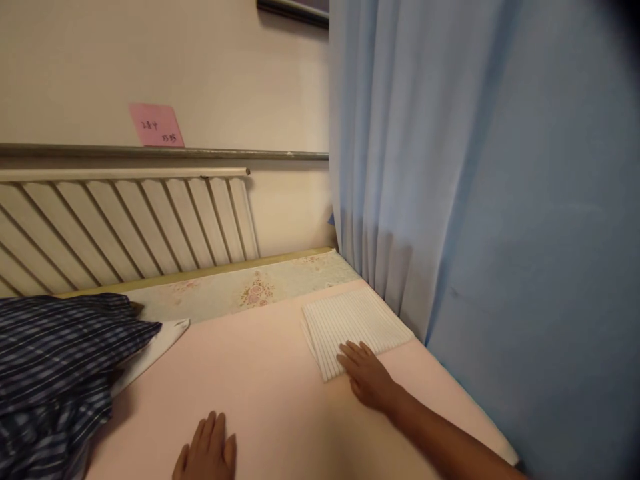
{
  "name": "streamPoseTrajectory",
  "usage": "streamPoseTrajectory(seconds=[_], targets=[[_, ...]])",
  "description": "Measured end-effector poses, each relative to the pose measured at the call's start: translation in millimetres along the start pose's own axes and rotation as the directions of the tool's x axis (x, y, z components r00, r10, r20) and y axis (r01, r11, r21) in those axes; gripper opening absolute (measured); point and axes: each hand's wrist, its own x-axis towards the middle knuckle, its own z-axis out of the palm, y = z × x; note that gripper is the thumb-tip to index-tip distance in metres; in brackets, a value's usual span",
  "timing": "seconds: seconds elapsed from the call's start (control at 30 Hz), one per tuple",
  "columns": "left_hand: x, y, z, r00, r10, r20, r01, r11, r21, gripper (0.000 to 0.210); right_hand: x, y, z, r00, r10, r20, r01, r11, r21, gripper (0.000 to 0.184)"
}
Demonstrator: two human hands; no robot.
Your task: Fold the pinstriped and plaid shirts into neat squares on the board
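Observation:
A folded striped cloth (357, 327), white with thin dark lines, lies flat near the right side of the pink-covered table (250, 380). My right hand (367, 377) rests over its near edge, palm down with the fingers stretched out. Lower down and to the left, my left hand (207, 450) is over the pink cover, fingers extended and holding nothing; the frame's bottom edge cuts off its wrist. At the far left sits a heap of dark plaid fabric (55, 360), nearer to my left hand than to my right.
A white flat piece (153, 353) pokes out from under the plaid fabric. Floral covering (255, 291) shows along the back edge. Behind stand a radiator (125, 227) and a wall rail (240, 153) with a pink note (157, 125). A blue curtain (400, 167) borders the right.

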Motion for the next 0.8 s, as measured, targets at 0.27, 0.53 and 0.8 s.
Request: streamPoseTrajectory(seconds=[0.27,0.53,0.8], targets=[[-1,4,-3.5,1.0,0.019,0.001,-0.019,0.998,0.06,0.054,26,1,21,0.977,0.211,-0.019,-0.212,0.97,-0.122,0.072],[-2,4,0.0,0.999,0.026,-0.031,-0.024,0.998,0.066,0.057,34,9,30,0.982,0.168,-0.085,-0.178,0.976,-0.128,0.069],[0,5,-2.4,1.0,0.008,-0.004,-0.007,0.998,0.056,0.055,53,12,30,0.989,0.128,-0.073,-0.134,0.987,-0.089,0.069]])
